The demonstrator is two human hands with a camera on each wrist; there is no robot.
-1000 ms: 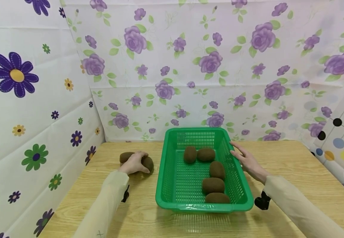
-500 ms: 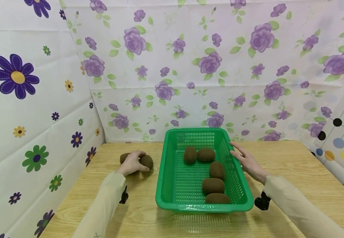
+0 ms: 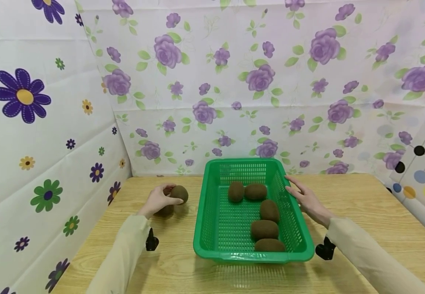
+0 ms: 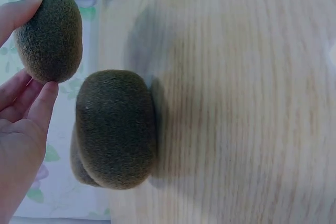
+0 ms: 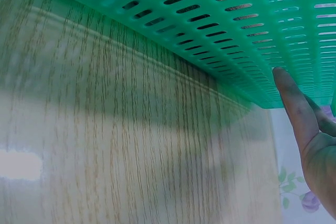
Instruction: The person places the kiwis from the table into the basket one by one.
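Note:
My left hand (image 3: 158, 200) pinches a brown, fuzzy kiwi (image 3: 180, 194) between thumb and fingertips. In the left wrist view this held kiwi (image 4: 50, 36) is raised off the wooden table. Below it, a second kiwi (image 4: 115, 129) lies on the table, with part of another kiwi (image 4: 80, 163) showing behind. The hand partly hides these in the head view. At the middle stands a green perforated basket (image 3: 253, 256) with several kiwis (image 3: 264, 230) inside, mostly along its right side. My right hand (image 3: 309, 203) touches the basket's right side with its fingers extended.
The wooden table (image 3: 348, 200) extends on both sides of the basket. Flowered white sheets (image 3: 234, 85) hang along the back and left, and a dotted sheet (image 3: 423, 192) at the right. A black wrist camera (image 3: 151, 241) sits at each sleeve.
My left hand has lifted one kiwi from the group on the table, moving slightly up and away from the others. The right hand and basket have stayed in place.

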